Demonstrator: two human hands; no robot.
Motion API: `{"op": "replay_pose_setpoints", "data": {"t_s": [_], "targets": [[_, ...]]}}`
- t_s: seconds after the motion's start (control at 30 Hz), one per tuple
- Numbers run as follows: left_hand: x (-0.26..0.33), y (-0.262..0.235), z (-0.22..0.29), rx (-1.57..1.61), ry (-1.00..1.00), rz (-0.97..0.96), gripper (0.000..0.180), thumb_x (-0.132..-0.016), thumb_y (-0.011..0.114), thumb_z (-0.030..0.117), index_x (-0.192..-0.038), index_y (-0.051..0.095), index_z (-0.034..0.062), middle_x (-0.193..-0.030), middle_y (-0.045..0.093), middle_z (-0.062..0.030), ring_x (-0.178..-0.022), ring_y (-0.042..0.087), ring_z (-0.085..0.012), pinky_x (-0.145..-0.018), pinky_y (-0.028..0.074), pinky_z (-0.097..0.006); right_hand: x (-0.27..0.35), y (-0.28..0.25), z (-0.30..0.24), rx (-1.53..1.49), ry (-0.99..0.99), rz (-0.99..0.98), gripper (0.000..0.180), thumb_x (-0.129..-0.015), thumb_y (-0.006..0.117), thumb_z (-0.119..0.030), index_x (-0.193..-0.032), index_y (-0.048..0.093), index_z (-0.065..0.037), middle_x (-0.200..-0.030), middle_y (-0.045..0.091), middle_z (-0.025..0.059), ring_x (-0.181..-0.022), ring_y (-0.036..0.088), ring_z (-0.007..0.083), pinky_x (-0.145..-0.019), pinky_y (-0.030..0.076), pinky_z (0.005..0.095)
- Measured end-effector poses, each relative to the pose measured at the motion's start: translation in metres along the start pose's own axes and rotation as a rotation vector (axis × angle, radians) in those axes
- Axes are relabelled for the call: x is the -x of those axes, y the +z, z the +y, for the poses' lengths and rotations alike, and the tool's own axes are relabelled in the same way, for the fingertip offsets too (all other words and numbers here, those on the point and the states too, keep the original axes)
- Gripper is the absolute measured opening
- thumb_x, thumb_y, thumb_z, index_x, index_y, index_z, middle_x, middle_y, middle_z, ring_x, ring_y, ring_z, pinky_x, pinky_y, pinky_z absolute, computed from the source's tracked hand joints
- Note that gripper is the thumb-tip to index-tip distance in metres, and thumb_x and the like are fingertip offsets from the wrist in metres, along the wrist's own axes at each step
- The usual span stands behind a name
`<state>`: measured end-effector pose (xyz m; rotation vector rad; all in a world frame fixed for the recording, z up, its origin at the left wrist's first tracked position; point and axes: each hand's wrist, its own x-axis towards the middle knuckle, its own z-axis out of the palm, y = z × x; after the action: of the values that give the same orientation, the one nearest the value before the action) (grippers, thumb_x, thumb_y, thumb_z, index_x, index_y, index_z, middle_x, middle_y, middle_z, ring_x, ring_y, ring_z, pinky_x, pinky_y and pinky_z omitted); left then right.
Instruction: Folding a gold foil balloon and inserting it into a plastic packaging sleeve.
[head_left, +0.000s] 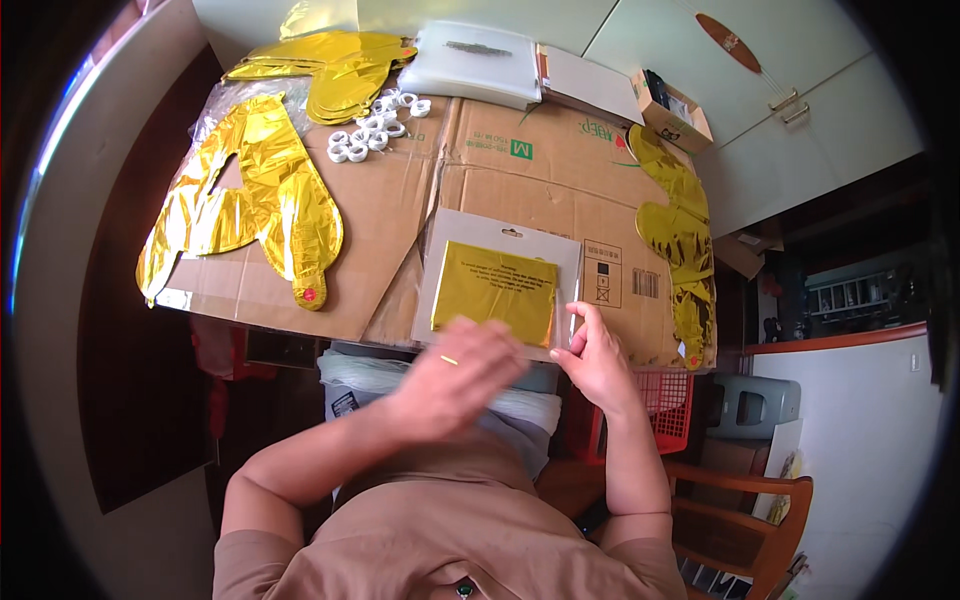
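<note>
Dead centre on the flattened cardboard sheet [500, 170] lies one flat clear packet [497, 284] with a glossy gold rectangular foil folded inside; the right hand [597, 357] pinches its 4 o'clock corner between thumb and fingers; the left hand [462, 375], blurred, fingers loosely curled, hovers over the packet's 6 o'clock edge, grip unclear; one crinkly gold foil balloon [245, 205] at 9 o'clock; a cluster of small white rings [375, 125] at 11.

The packaged foil sheet [497, 285] lies on the flattened cardboard [520, 175] straight before me, my left hand [462, 372] over its near edge, my right hand [592, 355] at its right corner. Left lies a foil letter balloon [255, 205]; behind it, tape rolls [375, 125]; right, another foil balloon [682, 240].
</note>
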<state>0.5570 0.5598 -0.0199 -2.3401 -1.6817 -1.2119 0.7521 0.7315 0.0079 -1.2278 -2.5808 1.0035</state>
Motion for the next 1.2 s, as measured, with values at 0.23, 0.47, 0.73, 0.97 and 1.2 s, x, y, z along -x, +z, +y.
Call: {"op": "replay_pose_setpoints", "data": {"t_s": [0.23, 0.47, 0.73, 0.97, 1.2], "targets": [[-0.003, 0.038, -0.01, -0.361, -0.086, -0.383, 0.081, -0.089, 0.065, 0.047, -0.155, 0.038, 0.0085, -0.161, 0.037, -0.0095, -0.151, 0.029, -0.0273, -0.122, 0.021, -0.052, 0.001, -0.008, -0.001, 0.017, 0.058, -0.042, 0.076, -0.079, 0.081, -0.013, -0.145, 0.044, -0.013, -0.072, 0.058, 0.0083, -0.069, 0.063, 0.0259, -0.069, 0.052, 0.0415], [0.003, 0.021, -0.016, -0.27, -0.161, -0.363, 0.082, -0.085, 0.069, 0.053, -0.157, 0.037, 0.0304, -0.164, 0.029, -0.0159, -0.151, 0.028, -0.0339, -0.121, 0.022, -0.055, 0.0, -0.025, -0.003, 0.031, 0.152, -0.167, 0.081, -0.08, 0.08, -0.015, -0.151, 0.04, -0.013, -0.082, 0.064, 0.0117, -0.077, 0.066, 0.0261, -0.074, 0.053, 0.0397], [-0.001, 0.022, -0.017, -0.21, -0.194, -0.393, 0.096, -0.084, 0.065, 0.06, -0.159, 0.028, 0.0129, -0.163, 0.027, -0.0202, -0.152, 0.027, -0.0357, -0.122, 0.019, -0.057, 0.013, 0.033, -0.036, 0.223, -0.52, 0.366, 0.073, -0.091, 0.07, -0.025, -0.151, 0.038, 0.002, -0.151, 0.043, 0.0225, -0.138, 0.043, 0.0408, -0.114, 0.035, 0.0522], [0.002, 0.018, -0.018, -0.315, -0.197, -0.388, 0.092, -0.085, 0.065, 0.052, -0.154, 0.035, -0.0012, -0.162, 0.032, -0.0186, -0.152, 0.027, -0.0321, -0.124, 0.017, -0.051, 0.019, 0.084, -0.005, 0.344, -0.468, 0.129, 0.089, -0.096, 0.056, -0.052, -0.159, 0.021, 0.002, -0.165, 0.021, 0.0237, -0.154, 0.019, 0.0385, -0.124, 0.012, 0.0535], [0.018, -0.007, -0.025, -0.378, -0.289, -0.391, 0.093, -0.084, 0.07, 0.049, -0.155, 0.034, 0.0007, -0.162, 0.033, -0.0164, -0.152, 0.028, -0.0299, -0.123, 0.018, -0.053, 0.024, 0.066, 0.001, 0.472, -0.372, 0.134, 0.09, -0.095, 0.058, -0.051, -0.159, 0.022, 0.001, -0.165, 0.02, 0.0244, -0.153, 0.021, 0.0388, -0.123, 0.015, 0.0545]]}}
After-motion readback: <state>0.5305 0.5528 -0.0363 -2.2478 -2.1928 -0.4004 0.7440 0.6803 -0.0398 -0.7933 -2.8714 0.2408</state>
